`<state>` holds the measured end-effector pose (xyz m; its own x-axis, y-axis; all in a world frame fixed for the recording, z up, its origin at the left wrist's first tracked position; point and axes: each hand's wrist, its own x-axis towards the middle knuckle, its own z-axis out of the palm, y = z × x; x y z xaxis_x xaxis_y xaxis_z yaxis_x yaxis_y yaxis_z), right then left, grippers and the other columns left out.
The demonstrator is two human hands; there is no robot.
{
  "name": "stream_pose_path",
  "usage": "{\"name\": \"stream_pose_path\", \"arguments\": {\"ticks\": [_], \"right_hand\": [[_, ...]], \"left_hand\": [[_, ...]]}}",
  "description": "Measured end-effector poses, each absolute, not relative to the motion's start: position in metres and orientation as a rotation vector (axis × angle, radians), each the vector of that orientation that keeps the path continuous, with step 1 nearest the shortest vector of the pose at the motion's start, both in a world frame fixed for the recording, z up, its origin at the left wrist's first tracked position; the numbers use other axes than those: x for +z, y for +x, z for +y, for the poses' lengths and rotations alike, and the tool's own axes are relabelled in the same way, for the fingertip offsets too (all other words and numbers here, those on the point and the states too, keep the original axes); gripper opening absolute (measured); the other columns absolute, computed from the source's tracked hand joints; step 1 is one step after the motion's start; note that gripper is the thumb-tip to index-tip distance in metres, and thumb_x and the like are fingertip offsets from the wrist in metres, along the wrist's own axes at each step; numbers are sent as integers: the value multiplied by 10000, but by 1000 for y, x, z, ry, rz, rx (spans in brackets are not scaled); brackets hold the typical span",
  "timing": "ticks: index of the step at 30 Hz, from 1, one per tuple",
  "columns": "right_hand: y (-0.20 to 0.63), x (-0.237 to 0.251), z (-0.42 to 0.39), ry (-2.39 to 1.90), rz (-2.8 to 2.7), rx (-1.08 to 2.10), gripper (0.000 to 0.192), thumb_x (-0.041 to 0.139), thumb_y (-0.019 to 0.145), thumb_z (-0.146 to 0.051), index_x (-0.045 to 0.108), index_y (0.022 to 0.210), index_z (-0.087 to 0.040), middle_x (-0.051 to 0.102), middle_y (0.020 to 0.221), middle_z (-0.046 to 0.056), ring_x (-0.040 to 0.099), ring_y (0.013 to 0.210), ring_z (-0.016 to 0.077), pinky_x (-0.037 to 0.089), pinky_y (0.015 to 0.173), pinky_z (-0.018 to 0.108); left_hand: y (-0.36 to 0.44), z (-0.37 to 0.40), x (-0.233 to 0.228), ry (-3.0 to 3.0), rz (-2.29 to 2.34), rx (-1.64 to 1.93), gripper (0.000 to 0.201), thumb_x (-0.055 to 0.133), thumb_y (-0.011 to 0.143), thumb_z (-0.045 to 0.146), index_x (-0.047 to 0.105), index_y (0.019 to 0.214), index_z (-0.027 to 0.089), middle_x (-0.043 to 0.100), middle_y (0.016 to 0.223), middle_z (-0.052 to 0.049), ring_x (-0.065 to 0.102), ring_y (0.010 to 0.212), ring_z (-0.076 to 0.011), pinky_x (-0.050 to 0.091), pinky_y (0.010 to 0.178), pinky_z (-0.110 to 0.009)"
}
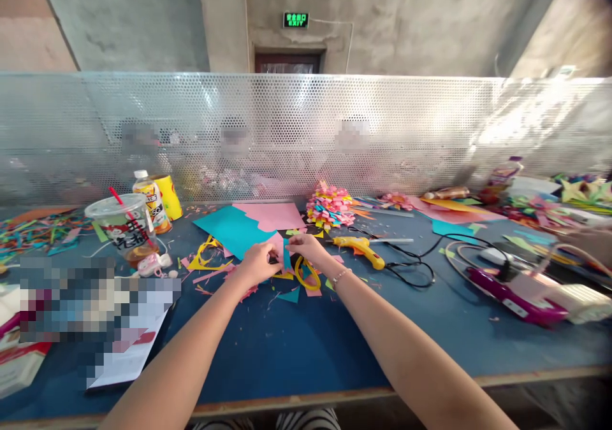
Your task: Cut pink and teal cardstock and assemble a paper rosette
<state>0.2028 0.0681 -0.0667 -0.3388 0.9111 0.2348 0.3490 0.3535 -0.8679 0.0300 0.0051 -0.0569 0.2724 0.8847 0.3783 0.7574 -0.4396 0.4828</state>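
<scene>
Over the middle of the table, my left hand (261,263) and my right hand (310,251) come close together. My right fingers pinch a small blue paper strip (287,255). The fingers of my left hand are closed just left of it, beside a bit of pink paper; what they hold is hidden. Behind my left hand lies a large blue sheet (229,227), partly over a pink sheet (275,215). A yellow paper loop (307,274) rests below my right hand, with paper scraps around. A pink and yellow paper-strip flower ball (329,204) stands just beyond.
To the right lie a yellow glue gun (361,246), black cable and a purple power strip (516,299). A drink cup (122,229), a bottle (152,204) and a dark-edged tablet-like device (138,347) are on the left. A perforated metal panel (406,137) borders the back.
</scene>
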Motion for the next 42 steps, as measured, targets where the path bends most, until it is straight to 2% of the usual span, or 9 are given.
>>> {"name": "stream_pose_path", "arguments": {"ticks": [6,16,21,35,42], "right_hand": [[203,-83,80,-1132,-1927,885,201,608,627,-320,622,716,-140,580,645,-3,518,611,116,388,571,212],[199,-92,83,-1102,-1928,827,129,622,612,-254,613,680,-144,589,629,-2,543,595,122,420,567,218],[198,-91,81,-1092,-1982,775,116,624,613,-237,625,680,-143,587,614,-6,537,577,119,400,542,215],[196,-75,65,-1199,-2057,591,59,604,659,-181,633,684,-136,594,634,0,527,600,106,376,557,199],[195,-80,67,-1210,-2077,559,64,590,655,-161,641,689,-145,586,632,-3,521,609,108,371,555,201]], "left_hand": [[26,6,-59,2394,1628,686,258,664,577,314,606,808,215,626,891,-18,557,863,-203,417,720,-279],[29,3,-59,2444,1672,605,271,660,606,393,600,784,198,618,879,-41,545,877,-214,415,720,-286],[32,-2,-56,2502,1662,581,233,653,608,355,596,778,207,613,874,-37,532,904,-225,405,732,-298],[34,-6,-53,2496,1628,598,254,642,625,422,601,776,222,616,898,-26,533,925,-225,406,755,-313],[33,-7,-53,2501,1600,592,226,637,641,361,613,827,235,607,944,-33,521,972,-230,402,780,-314]]}}
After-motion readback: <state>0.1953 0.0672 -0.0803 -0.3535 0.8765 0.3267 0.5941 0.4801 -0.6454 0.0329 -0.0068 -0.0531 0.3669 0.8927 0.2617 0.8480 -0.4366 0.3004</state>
